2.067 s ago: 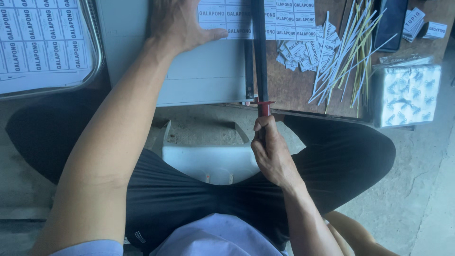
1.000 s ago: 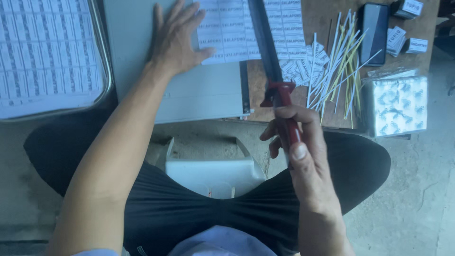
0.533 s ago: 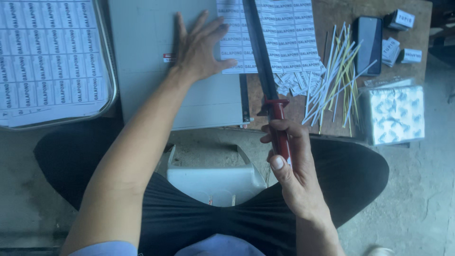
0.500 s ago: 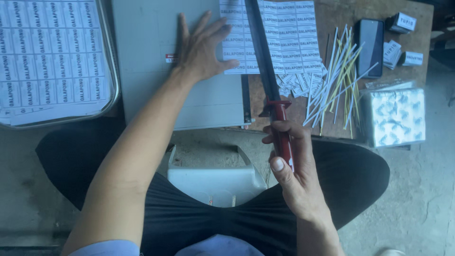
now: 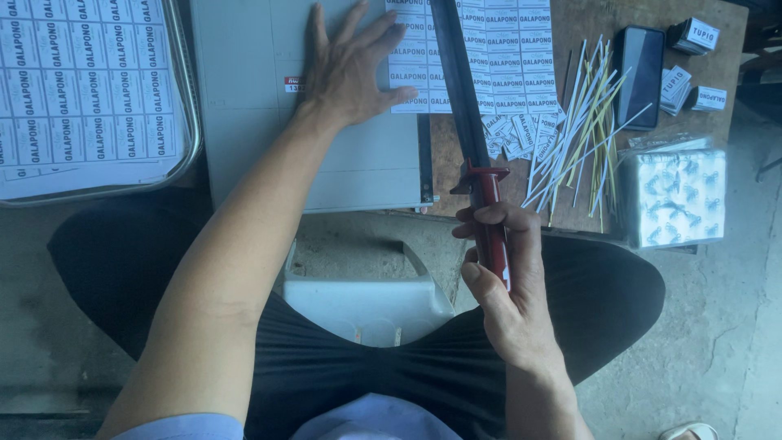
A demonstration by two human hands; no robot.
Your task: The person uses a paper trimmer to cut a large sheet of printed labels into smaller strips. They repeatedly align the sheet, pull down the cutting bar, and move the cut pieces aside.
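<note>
A grey paper cutter board (image 5: pixel 269 98) lies on a wooden table. My left hand (image 5: pixel 350 69) rests flat on it with fingers spread, pressing a sheet of printed labels (image 5: pixel 497 49) against the board at the cutting edge. My right hand (image 5: pixel 505 277) grips the red handle (image 5: pixel 491 220) of the cutter's long dark blade arm (image 5: pixel 456 73), which is lifted above the sheet and slants up to the left. A pile of cut label slips (image 5: pixel 509 138) lies just right of the blade.
A metal tray (image 5: pixel 186 122) holding more label sheets sits at left. Thin white and yellow sticks (image 5: pixel 582 114), a dark phone (image 5: pixel 639 73), small stacks of cut labels (image 5: pixel 692 61) and a patterned tissue pack (image 5: pixel 676 195) lie at right. A white stool (image 5: pixel 366 305) stands between my knees.
The blade arm went from lowered on the board to lifted in my right hand. My left hand slid the label sheet along the board; the view shifted slightly.
</note>
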